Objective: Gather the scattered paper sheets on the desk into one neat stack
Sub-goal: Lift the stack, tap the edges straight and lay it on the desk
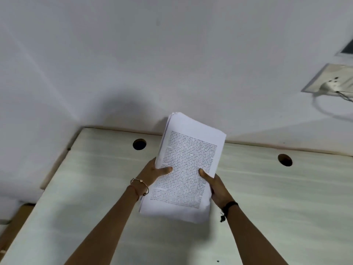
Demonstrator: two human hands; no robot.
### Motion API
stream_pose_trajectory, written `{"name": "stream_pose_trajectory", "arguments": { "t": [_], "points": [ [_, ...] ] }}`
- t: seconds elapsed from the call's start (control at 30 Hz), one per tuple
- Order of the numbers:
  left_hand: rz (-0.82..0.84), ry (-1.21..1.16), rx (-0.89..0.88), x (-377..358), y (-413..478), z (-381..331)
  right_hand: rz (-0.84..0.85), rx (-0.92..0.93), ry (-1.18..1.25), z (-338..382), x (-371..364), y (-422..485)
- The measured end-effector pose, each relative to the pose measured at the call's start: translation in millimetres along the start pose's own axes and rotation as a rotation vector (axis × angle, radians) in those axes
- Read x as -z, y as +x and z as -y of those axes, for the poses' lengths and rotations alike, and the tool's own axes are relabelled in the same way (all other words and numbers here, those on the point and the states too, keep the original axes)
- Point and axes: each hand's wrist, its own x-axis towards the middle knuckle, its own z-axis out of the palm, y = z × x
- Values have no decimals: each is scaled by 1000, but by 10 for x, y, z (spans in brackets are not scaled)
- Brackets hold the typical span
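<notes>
You face a plain white wall (172,54), and below it the pale desk (267,207) runs across the lower half of your view, its back edge against that wall. The paper sheets are gathered into one stack (188,161), which you hold over the middle of the desk, tilted with its far end raised toward the wall and a printed page on top. Your left hand (152,172) grips the stack's left edge, thumb laid across the top page and fingers hidden beneath. Your right hand (216,188) grips the right edge the same way, thumb on the print. A socket plate (332,79) with a plug in it sits on the wall at far right. Two round cable holes (139,144) (285,160) pierce the desk near its back edge, one on either side of the stack. A thin bangle (140,185) circles your left wrist, a dark band (230,205) your right.
</notes>
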Motion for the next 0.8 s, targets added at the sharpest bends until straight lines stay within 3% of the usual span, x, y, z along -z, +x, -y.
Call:
{"name": "stream_pose_trajectory", "arguments": {
  "t": [0.17, 0.33, 0.5, 0.63, 0.8],
  "points": [
    [-216, -61, -54, -969, -68, -216, -205, 294, -352, 528, 605, -342],
    [-356, -87, -168, -1700, -138, -344, -247, 482, -392, 872, 1046, -754],
    [-406, -72, -123, -1965, -212, -241, -167, 357, -403, 779, 1421, -990],
    [-402, -36, -73, -2090, -265, -54, -224, 273, -459, 599, 1558, -983],
    [-470, 7, -153, -2175, -320, -210, -283, 379, -487, 690, 1523, -978]
  ]
}}
